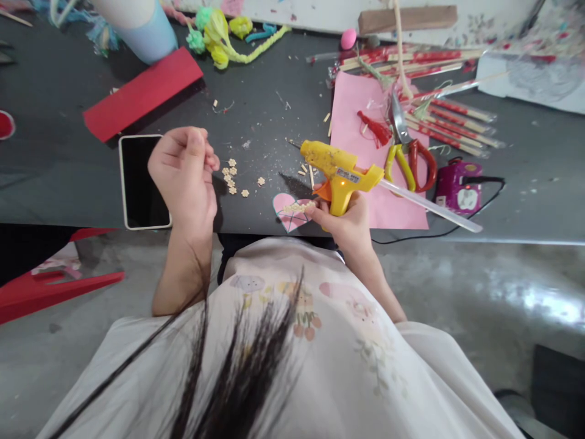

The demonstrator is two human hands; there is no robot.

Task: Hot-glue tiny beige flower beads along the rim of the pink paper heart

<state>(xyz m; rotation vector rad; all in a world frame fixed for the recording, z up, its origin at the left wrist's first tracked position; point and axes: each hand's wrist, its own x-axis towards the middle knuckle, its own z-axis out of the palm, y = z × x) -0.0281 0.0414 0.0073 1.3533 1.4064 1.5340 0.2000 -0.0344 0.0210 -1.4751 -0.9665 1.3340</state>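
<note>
My right hand is wrapped round the handle of a yellow glue gun, whose nozzle points left and whose clear glue stick sticks out behind. Its thumb and fingertip also meet the edge of a pink paper heart with dark lines and a row of small pale wooden pieces on it. My left hand is raised above a phone, fingers curled in and thumb pressed to them; anything between them is hidden. Just right of it, several small wooden flowers lie on the dark table.
Scissors and a red tassel lie on pink paper. Wrapped sticks and a purple box with a black cable lie at right. A red box, a cup and yellow yarn are farther back.
</note>
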